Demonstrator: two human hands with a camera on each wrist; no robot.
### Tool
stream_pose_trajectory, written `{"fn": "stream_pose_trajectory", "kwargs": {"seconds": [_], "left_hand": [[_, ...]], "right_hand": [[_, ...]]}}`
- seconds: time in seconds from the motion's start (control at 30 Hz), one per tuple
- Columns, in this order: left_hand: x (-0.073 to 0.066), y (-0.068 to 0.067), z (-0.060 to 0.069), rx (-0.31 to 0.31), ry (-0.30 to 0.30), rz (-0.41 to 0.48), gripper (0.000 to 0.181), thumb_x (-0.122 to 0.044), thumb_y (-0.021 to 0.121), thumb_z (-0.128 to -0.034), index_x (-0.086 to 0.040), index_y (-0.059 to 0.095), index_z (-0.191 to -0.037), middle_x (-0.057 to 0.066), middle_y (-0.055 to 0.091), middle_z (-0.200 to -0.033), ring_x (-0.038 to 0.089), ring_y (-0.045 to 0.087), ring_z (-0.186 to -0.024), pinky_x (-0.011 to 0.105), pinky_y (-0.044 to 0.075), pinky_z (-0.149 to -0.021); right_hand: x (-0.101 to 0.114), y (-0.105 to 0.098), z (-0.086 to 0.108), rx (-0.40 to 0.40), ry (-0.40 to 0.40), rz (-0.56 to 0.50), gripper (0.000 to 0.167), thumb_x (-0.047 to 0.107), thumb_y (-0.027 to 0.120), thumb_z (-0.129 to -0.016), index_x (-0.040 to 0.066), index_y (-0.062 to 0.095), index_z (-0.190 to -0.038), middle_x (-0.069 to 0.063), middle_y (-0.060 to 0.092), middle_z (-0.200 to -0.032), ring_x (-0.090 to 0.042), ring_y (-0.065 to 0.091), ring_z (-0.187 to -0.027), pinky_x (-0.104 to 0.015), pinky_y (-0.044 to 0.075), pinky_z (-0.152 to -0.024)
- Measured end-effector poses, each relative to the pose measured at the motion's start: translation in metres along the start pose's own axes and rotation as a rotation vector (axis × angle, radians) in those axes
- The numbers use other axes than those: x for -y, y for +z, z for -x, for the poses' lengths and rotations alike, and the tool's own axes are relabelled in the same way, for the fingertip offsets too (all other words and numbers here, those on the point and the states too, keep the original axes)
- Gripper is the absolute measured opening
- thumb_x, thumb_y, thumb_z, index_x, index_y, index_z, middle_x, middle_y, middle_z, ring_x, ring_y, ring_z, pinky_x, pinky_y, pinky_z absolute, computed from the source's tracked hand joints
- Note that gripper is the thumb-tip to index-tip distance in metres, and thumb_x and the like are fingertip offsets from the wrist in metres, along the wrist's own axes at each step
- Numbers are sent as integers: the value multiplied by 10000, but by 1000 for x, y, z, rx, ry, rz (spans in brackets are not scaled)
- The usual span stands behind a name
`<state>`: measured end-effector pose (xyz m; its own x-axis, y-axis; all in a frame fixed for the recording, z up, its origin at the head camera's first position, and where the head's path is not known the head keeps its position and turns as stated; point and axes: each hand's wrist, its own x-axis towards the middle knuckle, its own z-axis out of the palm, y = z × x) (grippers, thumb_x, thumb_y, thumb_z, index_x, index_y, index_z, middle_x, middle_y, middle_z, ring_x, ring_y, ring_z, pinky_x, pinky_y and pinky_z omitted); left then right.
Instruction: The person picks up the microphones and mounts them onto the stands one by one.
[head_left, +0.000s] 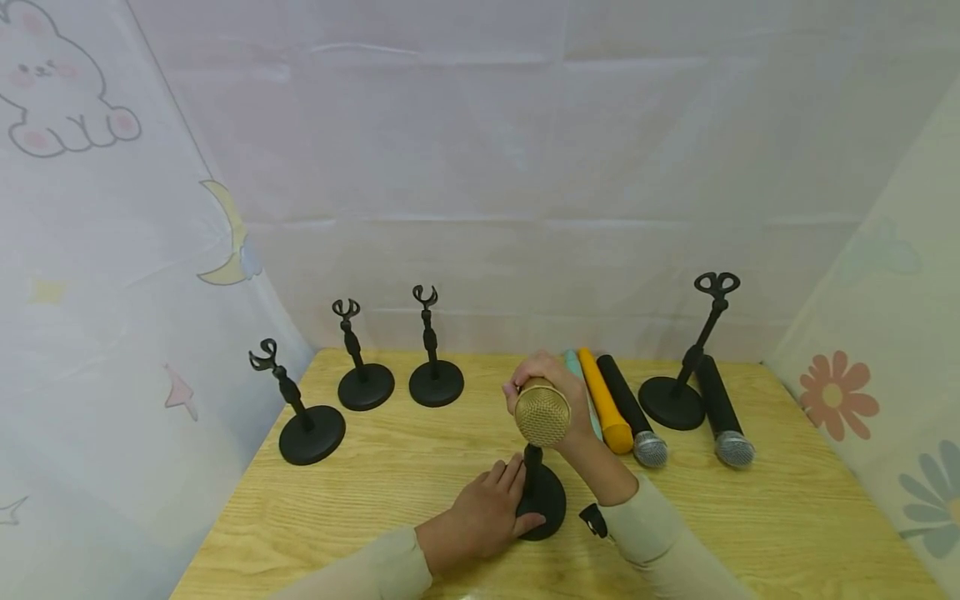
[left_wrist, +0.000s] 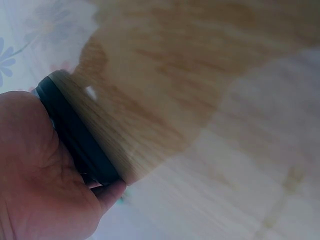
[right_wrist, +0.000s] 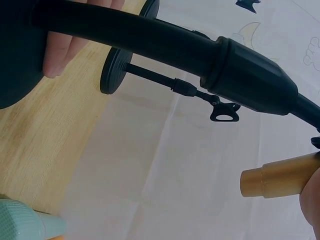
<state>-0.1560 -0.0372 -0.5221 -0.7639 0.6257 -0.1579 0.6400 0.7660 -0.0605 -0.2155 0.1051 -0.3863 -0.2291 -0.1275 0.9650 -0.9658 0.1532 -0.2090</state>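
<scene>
You are working at a light yellow wood-grain counter (head_left: 382, 492), and the black stand with a round flat base (head_left: 552, 500) between your hands, call it the near stand, stands upright on it. Your right hand (head_left: 558, 373) grasps a gold microphone with a rounded mesh head (head_left: 542, 417) above the near stand's base, fingers curled round the body; you cannot tell from here whether it sits in the clip. Your left hand (head_left: 482, 518) is unclenched, its fingers lying straight along the left rim of the near stand's base and its thumb across the front. Left of the near stand and farther back stand three slim black clip-topped stands (head_left: 437, 383). To its right and behind lie a mint-green microphone (right_wrist: 19, 220), an orange microphone (head_left: 602, 396) and a black microphone with a silver mesh head (head_left: 624, 396), side by side; farther right come a tilted-stem black stand (head_left: 672, 404) and, just beside it, a second black silver-headed microphone (head_left: 717, 400). Behind the near stand, beyond the counter, hangs a pale creased sheet (head_left: 480, 167). The sheeting to its left carries an outlined white animal (head_left: 56, 83) and a yellow crescent moon (head_left: 231, 233); that to its right, a coral-red flower (head_left: 834, 393) and a grey-blue flower (head_left: 937, 496).
</scene>
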Motion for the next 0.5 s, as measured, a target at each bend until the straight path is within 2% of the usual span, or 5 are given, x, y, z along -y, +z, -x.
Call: {"fn": "stream_pose_trajectory", "kwargs": {"seconds": [0.3,0.5], "left_hand": [[2,0,0,-11,15,19,879,-702,80,-999,-105,298,-1606,68,240,-1673,232,363,-1480,344,403,-1140],[1,-3,1,3,8,30,880,-715,102,-993,-117,299,-1608,51,238,-1674,223,354,-1484,341,402,-1141]], "right_hand": [[1,0,-2,0,-12,57,245,228,709,-948,3,633,-889,-73,636,-803,-184,631,-682,-143,544,-794],[2,0,-1,-10,-9,30,235,207,722,-937,-2,633,-875,-79,637,-797,-189,636,-678,-143,546,-794]]}}
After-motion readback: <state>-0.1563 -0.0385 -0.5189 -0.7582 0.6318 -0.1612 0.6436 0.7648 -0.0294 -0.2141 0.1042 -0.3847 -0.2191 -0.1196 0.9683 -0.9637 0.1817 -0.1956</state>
